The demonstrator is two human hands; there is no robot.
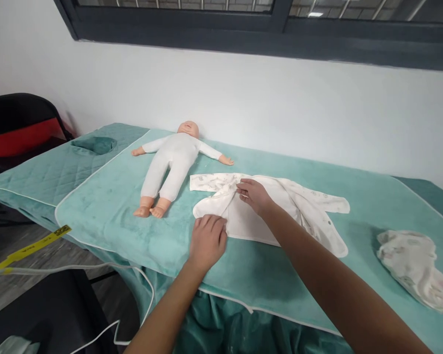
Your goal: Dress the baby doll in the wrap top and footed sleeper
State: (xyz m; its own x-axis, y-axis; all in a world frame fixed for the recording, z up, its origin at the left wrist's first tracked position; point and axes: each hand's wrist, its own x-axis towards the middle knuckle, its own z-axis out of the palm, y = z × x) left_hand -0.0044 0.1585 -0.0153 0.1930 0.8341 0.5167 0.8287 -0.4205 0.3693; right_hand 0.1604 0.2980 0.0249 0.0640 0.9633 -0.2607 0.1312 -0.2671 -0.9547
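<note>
A white long-sleeved baby shirt (251, 223) with a faint print lies spread on the green bed, its front flaps opened to the sides. My left hand (207, 241) is closed on the lower edge of its left flap, fingers curled over the cloth. Higher up, beside the left sleeve, my right hand (254, 195) pinches the fabric near the collar; its fingertips are partly hidden by folds. Just beyond the left sleeve a baby doll (175, 155) in a white body suit lies on its back, arms out.
A crumpled printed cloth (413, 265) lies at the right on the green bed cover (133, 236). The bed has a face hole (96, 144) at its left end. A white cable (147, 285) and a yellow tag (33, 248) hang in front. Chairs stand at the left.
</note>
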